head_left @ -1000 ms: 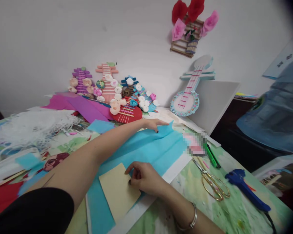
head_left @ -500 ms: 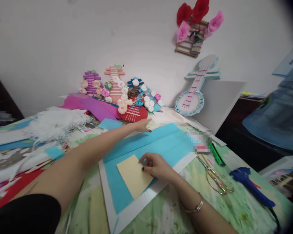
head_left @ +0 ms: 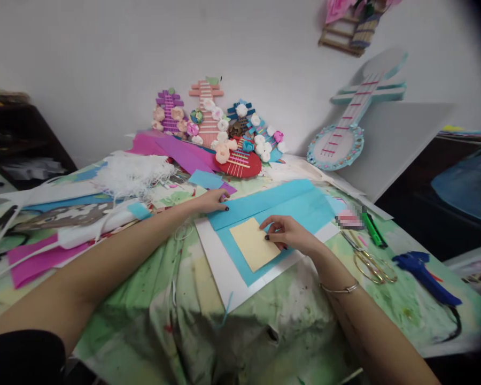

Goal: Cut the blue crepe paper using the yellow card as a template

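A light blue paper sheet (head_left: 280, 206) lies on a white board (head_left: 218, 262) on the table. A cream paper rectangle (head_left: 254, 247) rests on the blue sheet. My right hand (head_left: 291, 235) presses curled fingertips on the cream rectangle's right edge. My left hand (head_left: 214, 201) reaches out flat, fingers resting on the blue sheet's far left corner.
Gold scissors (head_left: 371, 262), green markers (head_left: 372, 229) and a blue glue gun (head_left: 425, 270) lie to the right. Paper guitar crafts (head_left: 224, 133) stand at the back wall, white fringe (head_left: 134, 174) and coloured paper sheets (head_left: 44, 259) to the left. The green tablecloth (head_left: 232, 331) hangs over the near edge.
My left hand drew back from the blue sheet's far right corner to its left corner and the sheet now lies flat. The camera tilted down and pulled back.
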A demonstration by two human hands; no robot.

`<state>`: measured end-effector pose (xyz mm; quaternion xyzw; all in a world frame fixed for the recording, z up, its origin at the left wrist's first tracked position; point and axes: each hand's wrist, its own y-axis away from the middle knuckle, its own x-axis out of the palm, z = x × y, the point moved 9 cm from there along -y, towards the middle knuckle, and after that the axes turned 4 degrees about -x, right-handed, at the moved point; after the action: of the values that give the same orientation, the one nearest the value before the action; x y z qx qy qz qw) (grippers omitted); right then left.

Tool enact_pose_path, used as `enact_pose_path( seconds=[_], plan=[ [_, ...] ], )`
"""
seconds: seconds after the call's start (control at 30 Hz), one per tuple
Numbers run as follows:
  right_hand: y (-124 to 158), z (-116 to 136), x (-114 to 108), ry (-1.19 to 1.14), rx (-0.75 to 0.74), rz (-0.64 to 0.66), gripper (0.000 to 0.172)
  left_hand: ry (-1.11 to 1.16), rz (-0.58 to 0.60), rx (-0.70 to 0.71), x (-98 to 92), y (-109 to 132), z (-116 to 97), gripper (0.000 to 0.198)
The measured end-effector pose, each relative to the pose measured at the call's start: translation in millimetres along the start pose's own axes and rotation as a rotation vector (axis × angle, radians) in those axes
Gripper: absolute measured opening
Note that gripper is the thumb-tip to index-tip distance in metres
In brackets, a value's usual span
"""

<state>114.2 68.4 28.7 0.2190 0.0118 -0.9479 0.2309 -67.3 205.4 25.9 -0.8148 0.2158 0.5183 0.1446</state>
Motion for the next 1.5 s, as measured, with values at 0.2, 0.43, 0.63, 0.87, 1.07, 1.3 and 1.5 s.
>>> enact_pose_path(
  seconds=[0.2,0.43,0.63,0.87,1.07,1.3,1.5],
  plan=[
    [-4.1,-4.3,26.5,-0.007,0.010,0.040,0.027,0.021,-0.137,0.019,-1.3,6.7,2.9,0.033],
    [-6.0,-7.0,24.1,0.056,-0.052,0.021,0.020,-0.004,-0.246,0.068,0.8,11.3,0.5,0.032],
    [-4.4,-2.1,25.3,0.071,-0.068,0.055,0.020,-0.030,-0.298,0.109,1.4,11.7,-4.3,0.031],
    [-3.4,0.5,27.8,0.098,-0.044,0.059,0.023,-0.107,-0.350,0.191,-1.7,16.6,-14.1,0.028],
    [-2.5,-0.4,27.7,0.112,-0.038,0.038,0.022,-0.162,-0.499,0.267,-18.5,34.1,-36.1,0.027],
    [-1.7,4.9,26.1,0.189,-0.079,0.018,0.020,0.234,-0.032,0.524,3.4,52.9,-79.3,0.018],
    [-1.0,2.6,25.0,0.132,-0.053,0.011,0.019,0.328,0.161,0.442,17.5,49.2,-75.0,0.013]
  ],
)
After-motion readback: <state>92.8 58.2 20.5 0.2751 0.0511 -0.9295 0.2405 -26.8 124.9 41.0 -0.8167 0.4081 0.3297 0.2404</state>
